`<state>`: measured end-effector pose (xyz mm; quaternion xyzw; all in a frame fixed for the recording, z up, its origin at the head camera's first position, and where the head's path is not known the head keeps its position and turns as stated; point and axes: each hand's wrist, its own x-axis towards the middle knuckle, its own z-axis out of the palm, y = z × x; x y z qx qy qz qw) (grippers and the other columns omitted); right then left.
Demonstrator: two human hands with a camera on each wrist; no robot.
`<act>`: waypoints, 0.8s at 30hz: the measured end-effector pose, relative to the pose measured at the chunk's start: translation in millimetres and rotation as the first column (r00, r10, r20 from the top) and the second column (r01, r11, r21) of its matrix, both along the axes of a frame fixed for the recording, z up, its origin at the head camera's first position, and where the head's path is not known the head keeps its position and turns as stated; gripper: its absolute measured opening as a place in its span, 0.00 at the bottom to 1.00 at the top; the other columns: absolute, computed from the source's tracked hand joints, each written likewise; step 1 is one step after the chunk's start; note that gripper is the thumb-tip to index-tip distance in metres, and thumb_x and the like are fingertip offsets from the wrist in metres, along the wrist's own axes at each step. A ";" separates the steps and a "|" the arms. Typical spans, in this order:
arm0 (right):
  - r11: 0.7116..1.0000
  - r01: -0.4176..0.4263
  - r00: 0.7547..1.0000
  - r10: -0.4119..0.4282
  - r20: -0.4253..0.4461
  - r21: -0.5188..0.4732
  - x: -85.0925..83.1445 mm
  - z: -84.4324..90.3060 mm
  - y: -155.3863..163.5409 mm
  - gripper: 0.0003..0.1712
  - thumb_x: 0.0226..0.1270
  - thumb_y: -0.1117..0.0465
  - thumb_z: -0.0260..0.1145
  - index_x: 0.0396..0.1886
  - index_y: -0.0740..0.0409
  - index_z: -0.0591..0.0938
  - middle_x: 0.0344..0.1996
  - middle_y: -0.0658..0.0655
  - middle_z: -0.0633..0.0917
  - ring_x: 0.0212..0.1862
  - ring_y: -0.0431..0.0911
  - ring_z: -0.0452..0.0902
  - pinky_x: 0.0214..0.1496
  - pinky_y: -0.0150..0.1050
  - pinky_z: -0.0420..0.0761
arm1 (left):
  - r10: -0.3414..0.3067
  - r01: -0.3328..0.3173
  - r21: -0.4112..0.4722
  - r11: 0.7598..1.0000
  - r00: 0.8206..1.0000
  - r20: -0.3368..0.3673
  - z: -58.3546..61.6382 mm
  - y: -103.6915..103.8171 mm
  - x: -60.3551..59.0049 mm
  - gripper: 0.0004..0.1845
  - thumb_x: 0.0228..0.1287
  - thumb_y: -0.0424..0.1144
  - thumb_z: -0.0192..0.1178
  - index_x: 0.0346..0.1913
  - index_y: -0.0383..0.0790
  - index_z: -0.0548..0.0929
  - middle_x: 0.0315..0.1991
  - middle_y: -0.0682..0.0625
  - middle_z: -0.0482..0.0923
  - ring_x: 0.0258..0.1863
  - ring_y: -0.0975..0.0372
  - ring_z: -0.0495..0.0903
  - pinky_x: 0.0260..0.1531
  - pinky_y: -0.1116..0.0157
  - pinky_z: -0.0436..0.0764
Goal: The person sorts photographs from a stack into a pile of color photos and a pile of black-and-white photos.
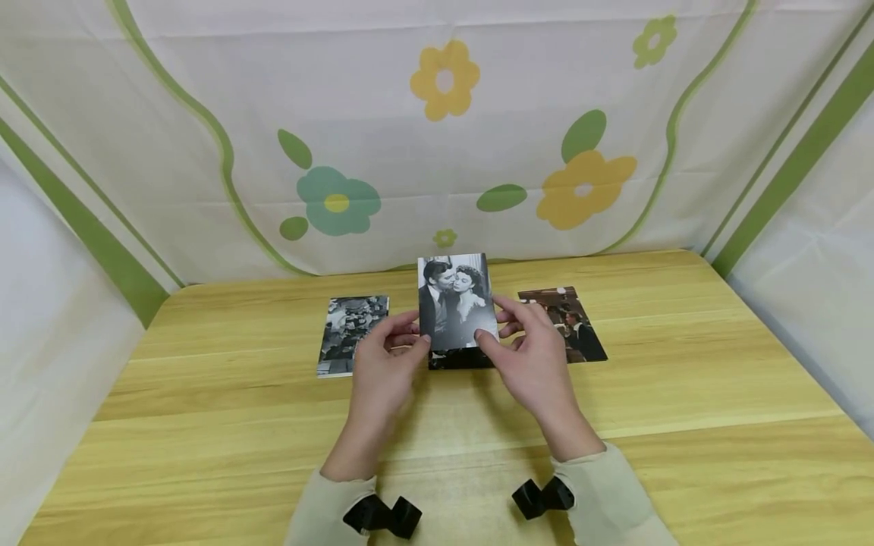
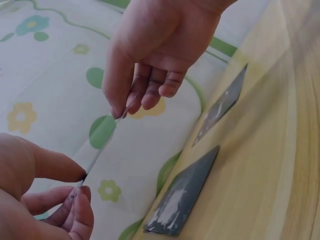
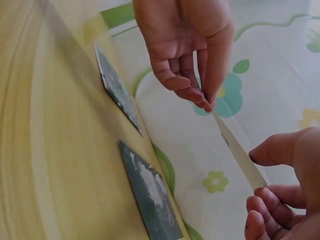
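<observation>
A black-and-white photograph (image 1: 455, 303) of an embracing couple is held upright above the wooden table (image 1: 683, 394), pinched at its two side edges. Its left edge is gripped by the left hand (image 1: 382, 371) between the thumb and curled fingers, and its right edge by the right hand (image 1: 536, 360) in the same way, so that both hands are closed on the print. In the left wrist view the photograph is seen edge-on as a thin line stretched between the left hand (image 2: 45, 200) in the lower corner and the right hand (image 2: 155, 55) above; in the right wrist view the same thin edge (image 3: 240, 155) is seen running from the left hand's fingertips (image 3: 205, 102) down to the right hand's thumb (image 3: 272, 150). Directly beneath the held print, a dark photograph (image 1: 460, 359) is lying flat on the table, mostly hidden. Well to its left a second black-and-white picture (image 1: 350, 334) is laid flat, and just to the right, partly covered by the right hand, a brownish picture (image 1: 576, 326) is laid flat. A black strap (image 1: 382, 517) is worn at each beige sleeve (image 1: 614, 500). Behind the table a flowered cloth (image 1: 444, 136) is hung as a backdrop.
</observation>
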<state>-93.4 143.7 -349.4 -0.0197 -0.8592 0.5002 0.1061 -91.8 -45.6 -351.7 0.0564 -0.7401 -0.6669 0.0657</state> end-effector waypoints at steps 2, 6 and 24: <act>1.000 -0.004 1.000 0.004 0.003 -0.001 0.6 1.7 -0.4 0.33 0.68 0.59 0.76 0.73 0.52 0.81 0.53 0.56 0.82 0.51 0.48 0.80 0.48 0.30 0.80 | -0.004 0.004 0.009 1.000 1.000 0.010 2.9 -1.0 1.3 0.20 0.67 0.25 0.68 0.61 0.37 0.87 0.52 0.41 0.85 0.50 0.56 0.84 0.46 0.73 0.82; 1.000 -0.014 1.000 0.014 0.011 -0.008 0.3 -0.8 -4.7 0.33 0.69 0.60 0.75 0.73 0.54 0.81 0.53 0.57 0.83 0.51 0.49 0.81 0.48 0.31 0.80 | 0.002 -0.002 0.012 1.000 1.000 0.017 3.6 -4.4 1.2 0.21 0.66 0.24 0.67 0.61 0.36 0.87 0.53 0.40 0.85 0.51 0.55 0.84 0.45 0.73 0.83; 0.974 -0.221 0.973 0.223 0.058 -0.040 -8.3 -22.5 -104.0 0.33 0.71 0.63 0.72 0.76 0.57 0.78 0.51 0.54 0.81 0.44 0.42 0.78 0.47 0.35 0.81 | 0.283 -0.243 -0.242 0.939 0.948 0.144 -0.5 -86.0 -0.8 0.18 0.67 0.31 0.65 0.59 0.33 0.87 0.46 0.46 0.83 0.42 0.63 0.77 0.35 0.76 0.76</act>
